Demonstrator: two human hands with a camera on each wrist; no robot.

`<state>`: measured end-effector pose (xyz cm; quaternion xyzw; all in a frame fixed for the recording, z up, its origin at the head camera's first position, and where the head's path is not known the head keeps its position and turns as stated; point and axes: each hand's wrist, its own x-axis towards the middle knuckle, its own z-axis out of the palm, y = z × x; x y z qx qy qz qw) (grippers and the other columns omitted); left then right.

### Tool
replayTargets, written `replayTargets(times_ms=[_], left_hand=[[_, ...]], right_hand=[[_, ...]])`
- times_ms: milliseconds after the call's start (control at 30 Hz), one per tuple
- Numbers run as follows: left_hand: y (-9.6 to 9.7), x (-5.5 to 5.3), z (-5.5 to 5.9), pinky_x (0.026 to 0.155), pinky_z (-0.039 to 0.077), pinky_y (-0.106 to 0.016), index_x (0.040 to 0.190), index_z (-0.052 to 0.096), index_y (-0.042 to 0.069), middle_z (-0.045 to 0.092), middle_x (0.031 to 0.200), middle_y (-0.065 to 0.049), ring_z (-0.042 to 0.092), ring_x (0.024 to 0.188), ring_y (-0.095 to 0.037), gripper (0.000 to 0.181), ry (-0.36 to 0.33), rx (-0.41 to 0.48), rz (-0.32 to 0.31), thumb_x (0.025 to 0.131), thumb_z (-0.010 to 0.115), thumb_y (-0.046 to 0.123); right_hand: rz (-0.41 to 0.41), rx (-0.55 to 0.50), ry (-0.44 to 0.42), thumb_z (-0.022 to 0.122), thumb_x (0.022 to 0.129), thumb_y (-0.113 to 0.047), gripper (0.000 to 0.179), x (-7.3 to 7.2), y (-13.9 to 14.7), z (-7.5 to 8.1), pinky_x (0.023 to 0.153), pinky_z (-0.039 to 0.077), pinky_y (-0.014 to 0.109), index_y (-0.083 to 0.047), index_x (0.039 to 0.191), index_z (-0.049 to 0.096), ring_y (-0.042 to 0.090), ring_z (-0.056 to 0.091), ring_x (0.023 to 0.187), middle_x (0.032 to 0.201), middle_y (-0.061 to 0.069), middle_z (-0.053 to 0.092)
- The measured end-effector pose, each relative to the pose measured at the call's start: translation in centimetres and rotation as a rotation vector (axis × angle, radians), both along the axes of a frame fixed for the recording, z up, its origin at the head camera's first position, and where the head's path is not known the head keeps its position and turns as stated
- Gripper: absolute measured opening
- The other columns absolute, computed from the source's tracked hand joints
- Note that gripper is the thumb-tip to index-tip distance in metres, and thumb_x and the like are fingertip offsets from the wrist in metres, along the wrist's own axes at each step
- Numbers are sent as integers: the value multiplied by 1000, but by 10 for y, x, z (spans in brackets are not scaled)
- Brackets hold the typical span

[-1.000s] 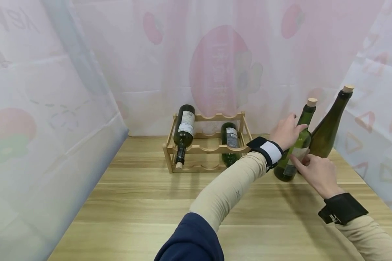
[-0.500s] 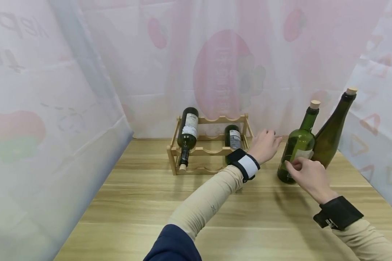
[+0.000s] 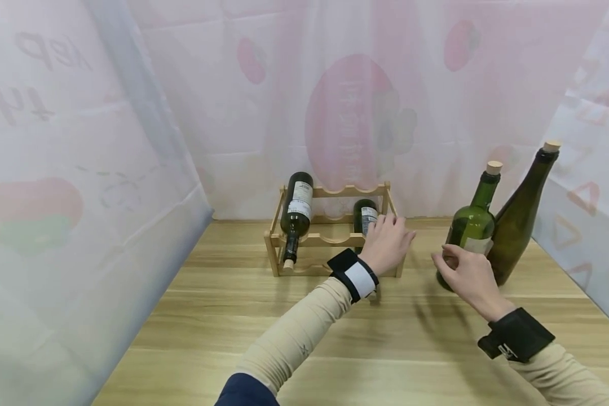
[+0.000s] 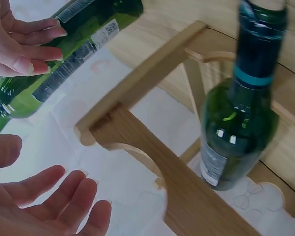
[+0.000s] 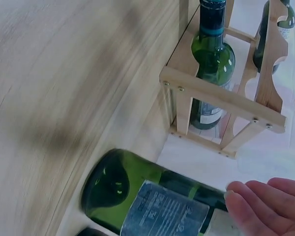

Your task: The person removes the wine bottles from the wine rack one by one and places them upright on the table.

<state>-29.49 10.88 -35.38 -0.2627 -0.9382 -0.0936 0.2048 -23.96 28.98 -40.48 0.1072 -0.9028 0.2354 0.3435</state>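
My left hand [image 3: 388, 242] hovers at the right end of a wooden wine rack [image 3: 330, 241], palm side away, partly hiding a green wine bottle [image 3: 367, 210] in the lower tier. The left wrist view shows its fingers [image 4: 83, 196] spread with nothing between them. My right hand [image 3: 469, 276] is beside an upright, corked green wine bottle [image 3: 473, 223], its fingers loosely bent. In the right wrist view those fingers [image 5: 265, 201] overlap the labelled bottle's edge; whether they touch it I cannot tell. A dark wine bottle [image 3: 298, 206] lies neck-forward on the rack's upper left.
A taller olive-green corked bottle [image 3: 517, 225] stands just behind and right of the green one. The wooden tabletop [image 3: 208, 327] stretches in front of the rack. Printed sheets [image 3: 264, 129] hang at the back and both sides.
My left hand has moved left and down, from beside the standing green bottle's neck to the rack's right end. My right hand has stayed by that bottle, and both standing bottles keep their places.
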Motion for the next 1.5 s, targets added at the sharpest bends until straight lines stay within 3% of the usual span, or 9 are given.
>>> replayTargets(times_ms=[233,300,500,567,767,900,1100,1500], left_hand=[[-22,5,-12,89,49,-33,109,63,17,62,113,0,57,108,-19,32,60,12,18,102,44,42],[-29,7,-16,92,48,-34,113,63,15,62,117,-2,56,110,-20,33,70,18,20,102,44,40],[-50,10,-26,99,45,-38,123,58,11,59,126,-5,53,118,-22,37,93,49,22,102,44,39],[-56,12,-30,100,45,-39,123,58,11,59,126,-5,54,118,-23,37,101,49,27,102,45,38],[-75,15,-38,99,45,-39,123,58,10,60,123,-7,54,117,-24,39,138,44,38,102,46,40],[-86,14,-38,98,44,-39,122,58,10,60,121,-7,54,116,-23,38,173,49,48,101,47,40],[-100,15,-34,103,41,-40,122,58,10,59,123,-6,52,119,-24,36,164,60,57,101,49,38],[-123,18,-32,106,40,-45,125,57,7,57,129,-14,50,123,-30,38,130,90,89,100,51,36]], right_hand=[[40,28,1,67,90,-22,40,-5,-8,-5,56,48,41,10,113,64,24,59,59,73,17,67],[59,31,4,67,90,-21,41,-5,-11,-6,59,50,45,11,115,63,26,59,61,72,17,66],[76,38,-3,67,89,-21,44,-6,-18,-9,77,50,59,10,121,59,45,62,91,104,30,67],[74,41,-7,68,89,-21,46,-6,-20,-11,80,50,59,9,122,59,46,61,96,115,31,64],[74,40,-13,69,89,-24,51,-9,-26,-13,86,48,59,8,126,57,46,56,108,124,30,60],[76,45,-11,69,88,-25,54,-11,-29,-11,90,46,61,8,128,55,47,53,113,128,32,57],[103,47,9,69,88,-25,55,-14,-34,-9,98,41,63,8,130,54,50,51,118,131,33,54],[141,56,37,70,87,-23,53,-21,-43,-7,94,44,61,2,132,55,48,51,119,135,31,52]])
